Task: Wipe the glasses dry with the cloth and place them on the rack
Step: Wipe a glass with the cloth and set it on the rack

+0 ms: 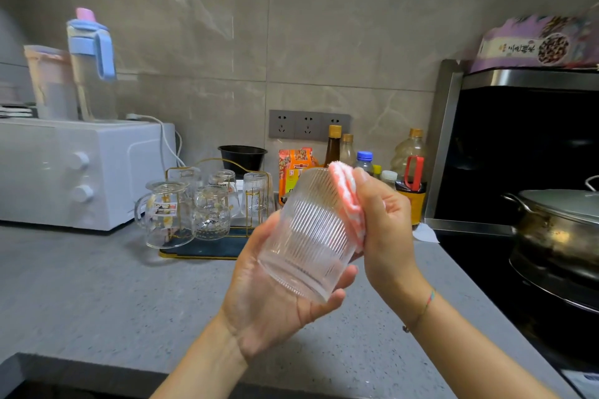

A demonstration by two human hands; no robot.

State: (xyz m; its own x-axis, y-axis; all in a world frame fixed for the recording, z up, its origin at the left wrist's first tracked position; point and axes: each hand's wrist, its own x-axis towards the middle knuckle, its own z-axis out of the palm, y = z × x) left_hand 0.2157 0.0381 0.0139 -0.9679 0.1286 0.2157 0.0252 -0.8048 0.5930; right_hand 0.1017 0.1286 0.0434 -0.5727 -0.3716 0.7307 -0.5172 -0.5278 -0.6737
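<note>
left hand (275, 298): palm up, forearm rising from the lower edge, thumb and curled fingers gripping the base of a ribbed glass (308, 230). the glass is held tilted in the air above the grey surface (97, 295), base in the palm, mouth upward. right hand (385, 227): raised beside the glass, fingers and thumb pinching a folded pink-and-white cloth (345, 201) against its rim and upper wall. a thin bracelet (421, 308) circles the right wrist. the gold wire rack (207, 253) stands farther back, left of the hands, carrying inverted glasses (210, 214).

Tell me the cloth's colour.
The cloth is pink and white, clearest in the head view.
</note>
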